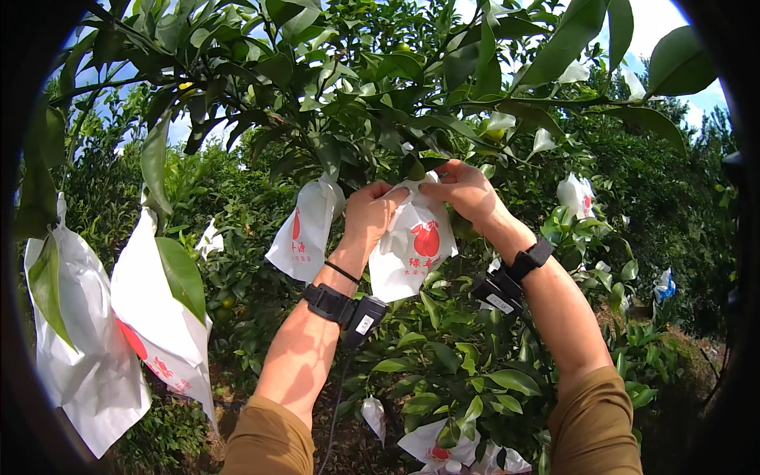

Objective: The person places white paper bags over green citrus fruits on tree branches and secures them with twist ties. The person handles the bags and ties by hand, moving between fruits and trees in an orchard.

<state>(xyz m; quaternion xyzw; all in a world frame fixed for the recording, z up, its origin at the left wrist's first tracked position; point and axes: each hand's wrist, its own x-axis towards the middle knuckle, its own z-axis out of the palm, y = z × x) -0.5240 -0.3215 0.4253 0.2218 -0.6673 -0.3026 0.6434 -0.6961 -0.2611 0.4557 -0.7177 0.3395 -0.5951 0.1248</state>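
Observation:
A white paper fruit bag [404, 261] with a red fruit print and writing hangs in front of me, below a leafy citrus branch. My left hand [373, 211] pinches the left side of its gathered top between thumb and fingers. On the right side of the same top, my right hand [466, 193] grips the paper with thumb and index finger. The bag hides whatever is inside it. Just left of my left hand hangs another printed white bag [306, 228]. A green fruit [463, 225] shows partly behind the bag, under my right hand.
Two large white bags, one [83, 332] at the far left and one [157, 303] beside it, hang close by. Leafy branches [356, 107] stretch overhead. More bags hang at the right [575, 196] and low down [442, 445]. A cable [335, 404] runs down near my left forearm.

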